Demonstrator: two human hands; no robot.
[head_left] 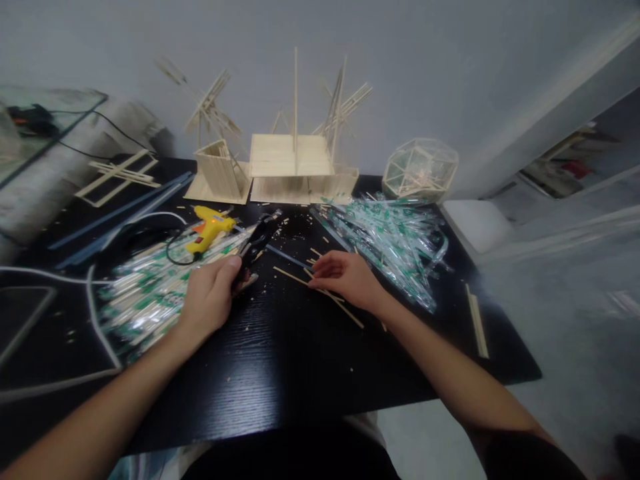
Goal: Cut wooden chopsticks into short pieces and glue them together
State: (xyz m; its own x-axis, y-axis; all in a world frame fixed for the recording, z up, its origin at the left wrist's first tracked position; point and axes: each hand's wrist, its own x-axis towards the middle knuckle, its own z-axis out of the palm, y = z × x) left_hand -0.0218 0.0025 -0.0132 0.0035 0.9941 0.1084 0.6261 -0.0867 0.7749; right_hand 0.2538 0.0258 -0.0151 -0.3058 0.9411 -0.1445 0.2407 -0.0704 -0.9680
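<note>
My left hand (213, 290) is closed around a black hand tool (259, 239), whose exact kind is blurred; it points away from me over the left side of the dark table. Several thin wooden sticks (350, 315) lie loosely crossed at mid-table. Over them is my right hand (345, 277), fingers curled and thumb low, with one stick end between thumb and fingertips. Just beyond the left hand, a yellow glue gun (213, 230) rests on a pile of plastic-wrapped sticks (150, 300).
Wooden stick models (293, 153) stand along the wall, beside a faceted frame (420, 170). Clear and green wrappers (395, 240) are heaped at right. Two sticks (477, 320) lie near the right edge of the black table (300, 387). A white cable (95, 320) loops at left.
</note>
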